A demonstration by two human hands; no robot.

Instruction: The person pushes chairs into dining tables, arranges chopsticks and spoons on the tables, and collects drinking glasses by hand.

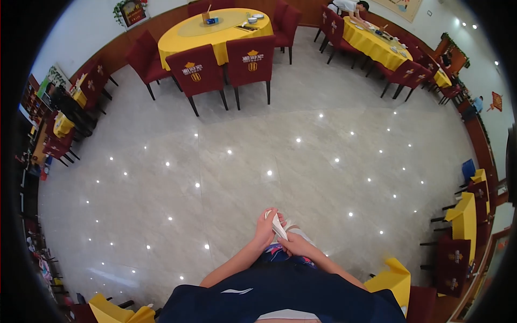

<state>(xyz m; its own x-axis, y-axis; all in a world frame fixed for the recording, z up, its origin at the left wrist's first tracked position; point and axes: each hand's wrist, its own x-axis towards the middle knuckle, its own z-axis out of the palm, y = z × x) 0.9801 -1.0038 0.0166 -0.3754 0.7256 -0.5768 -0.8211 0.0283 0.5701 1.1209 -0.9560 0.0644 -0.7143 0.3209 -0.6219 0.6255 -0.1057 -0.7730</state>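
In front of my body, my left hand [264, 228] is closed around the upper part of a narrow white folded bundle [278, 228]. It looks like layered cloth or paper; I cannot tell which. My right hand [295, 245] grips the lower end of the same bundle, close to my waist. The bundle slants down from my left hand to my right. Part of it is hidden behind my fingers. Below the hands, patterned blue and pink fabric shows at my legs.
Grey tiled floor [242, 145] with light reflections lies ahead. A round table with a yellow cloth [188, 39] and dark red chairs [195, 78] stands in front. At another yellow table [369, 43], a person [353, 7] leans over. Yellow-covered tables [462, 220] line the right side.
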